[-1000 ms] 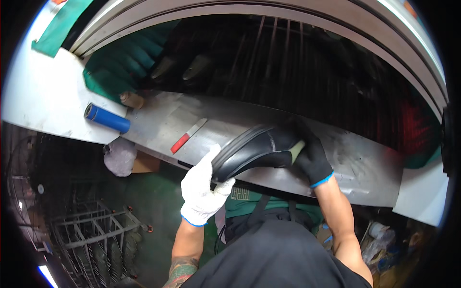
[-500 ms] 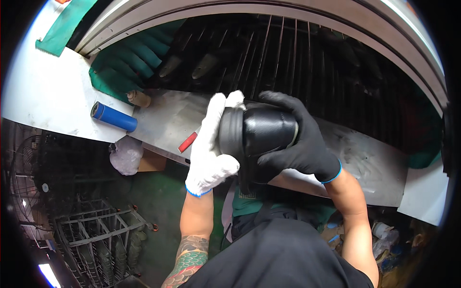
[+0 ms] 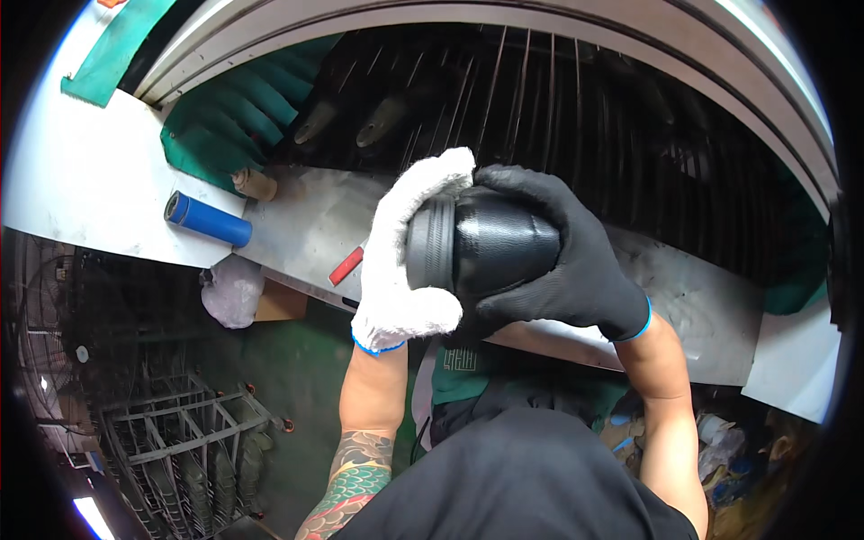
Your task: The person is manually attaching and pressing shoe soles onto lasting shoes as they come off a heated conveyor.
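A black leather shoe [image 3: 504,241] is held up between my two hands, above the metal ledge [image 3: 297,225]. Its ribbed sole edge [image 3: 432,243] faces left and its smooth, shiny leather lies to the right. My left hand [image 3: 389,256], in a white knit glove with a blue cuff, presses along the sole side, thumb below and fingers above. In a black glove, my right hand [image 3: 585,256] wraps around the leather end from the right. The fingertips of both hands come close together at the top. The underside of the sole is hidden by the white glove.
Beyond the ledge runs a dark bed of rods [image 3: 522,99] with olive shoe-shaped forms [image 3: 382,121]. Left stand a blue cylinder [image 3: 211,220], a tan spool-like piece [image 3: 255,184] and a red-handled tool [image 3: 346,266]. A metal rack [image 3: 189,418] stands at lower left.
The shoe has turned slightly, showing more of its smooth leather. My left fingers have curled over its top, and my right hand has closed further around it.
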The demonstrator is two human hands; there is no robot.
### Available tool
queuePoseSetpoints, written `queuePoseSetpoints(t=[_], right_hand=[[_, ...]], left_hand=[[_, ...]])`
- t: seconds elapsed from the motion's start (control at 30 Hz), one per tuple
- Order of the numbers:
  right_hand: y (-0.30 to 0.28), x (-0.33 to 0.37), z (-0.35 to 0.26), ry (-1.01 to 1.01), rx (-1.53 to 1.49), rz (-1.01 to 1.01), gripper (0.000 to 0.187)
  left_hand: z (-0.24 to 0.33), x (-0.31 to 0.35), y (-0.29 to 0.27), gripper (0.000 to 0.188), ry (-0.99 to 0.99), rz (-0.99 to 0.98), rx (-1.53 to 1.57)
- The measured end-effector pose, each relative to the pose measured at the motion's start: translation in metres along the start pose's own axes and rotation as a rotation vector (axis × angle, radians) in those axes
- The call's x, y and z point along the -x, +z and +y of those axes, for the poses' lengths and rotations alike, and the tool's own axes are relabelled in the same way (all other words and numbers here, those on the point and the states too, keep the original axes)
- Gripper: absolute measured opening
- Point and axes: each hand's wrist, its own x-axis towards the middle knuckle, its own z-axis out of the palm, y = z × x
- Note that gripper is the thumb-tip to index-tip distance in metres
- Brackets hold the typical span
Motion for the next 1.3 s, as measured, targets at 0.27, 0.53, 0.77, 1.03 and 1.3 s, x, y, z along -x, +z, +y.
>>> queuePoseSetpoints(t=[0.27,0.53,0.77,1.03,1.3], right_hand=[[-0.011,0.005,0.006,0.067,0.129,-0.022,0.104],[-0.012,0.0,0.0,0.172,0.115,-0.05,0.105],[-0.005,-0.01,-0.014,0.226,0.208,-0.129,0.104],[-0.007,-0.018,-0.009,0.212,0.25,-0.112,0.1],[0.019,-0.026,-0.025,0.172,0.386,-0.146,0.091]], left_hand=[[-0.026,0.008,0.007,0.061,0.042,0.354,0.709],[-0.007,-0.015,-0.004,0.131,-0.211,-0.048,0.039],[-0.014,-0.013,-0.003,0.075,0.017,0.047,0.135],[-0.003,-0.019,-0.002,0.088,-0.251,0.11,0.391],[0.009,-0.029,-0.018,0.097,-0.23,0.072,0.188]])
